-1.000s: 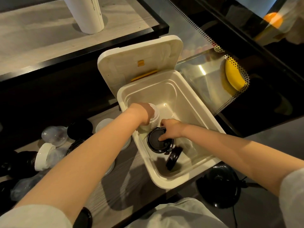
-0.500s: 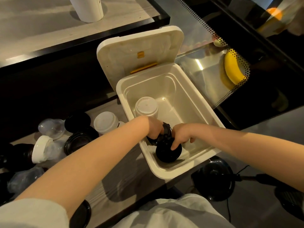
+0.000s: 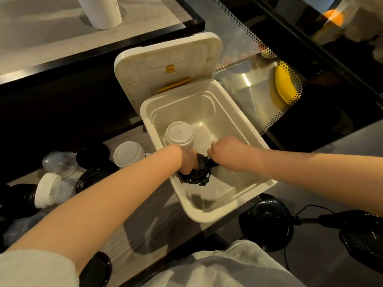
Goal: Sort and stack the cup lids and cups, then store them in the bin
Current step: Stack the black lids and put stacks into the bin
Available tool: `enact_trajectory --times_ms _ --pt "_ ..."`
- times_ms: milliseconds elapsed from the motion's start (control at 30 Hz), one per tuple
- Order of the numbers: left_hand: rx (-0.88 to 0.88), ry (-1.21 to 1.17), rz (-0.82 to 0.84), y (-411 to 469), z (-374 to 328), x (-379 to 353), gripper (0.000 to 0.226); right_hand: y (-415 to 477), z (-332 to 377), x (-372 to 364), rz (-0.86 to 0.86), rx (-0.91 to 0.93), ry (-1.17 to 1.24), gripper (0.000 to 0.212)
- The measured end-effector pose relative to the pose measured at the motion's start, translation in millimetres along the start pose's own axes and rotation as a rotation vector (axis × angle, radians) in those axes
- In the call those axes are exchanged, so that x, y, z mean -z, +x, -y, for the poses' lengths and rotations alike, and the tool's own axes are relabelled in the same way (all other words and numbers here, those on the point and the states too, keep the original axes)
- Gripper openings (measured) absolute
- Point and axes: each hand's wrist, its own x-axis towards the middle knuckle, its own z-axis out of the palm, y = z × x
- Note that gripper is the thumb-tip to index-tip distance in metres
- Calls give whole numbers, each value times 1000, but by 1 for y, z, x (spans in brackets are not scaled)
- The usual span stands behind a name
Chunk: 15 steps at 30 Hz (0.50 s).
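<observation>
Hands both down in the bin (image 3: 209,218): left hand (image 3: 187,160) grips the black lid stack (image 3: 198,171) by the left wall, right hand (image 3: 228,152) pinches its far edge. White lid stack (image 3: 179,133) stands just behind.

The bin (image 3: 207,212) is cream plastic, smooth and glossy inside where it catches the light; its raised bin lid (image 3: 165,59) looks duller and faintly scuffed, with a yellow plastic catch (image 3: 170,69). The black lids (image 3: 196,172) are shiny moulded plastic, the white lids (image 3: 179,133) beside them a softer satin plastic. On the table (image 3: 132,214), pale matt wood grain, lie clear dome lids (image 3: 58,162) of thin glossy plastic. The sleeve (image 3: 31,270) is soft light cloth
</observation>
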Motion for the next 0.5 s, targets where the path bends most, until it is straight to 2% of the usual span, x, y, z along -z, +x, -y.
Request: enact_trajectory --times_ms 167,333,400,500 --pt "10 5 -20 -2 -3 0 44 8 15 -18 147 221 -116 38" --pt "25 -91 -27 -1 1 -1 45 8 6 -24 345 185 144 58" --pt "26 -100 -34 -2 1 0 45 7 3 -21 434 178 208 55" --pt "23 -101 -49 -3 1 -1 45 11 3 -24 456 175 249 40"
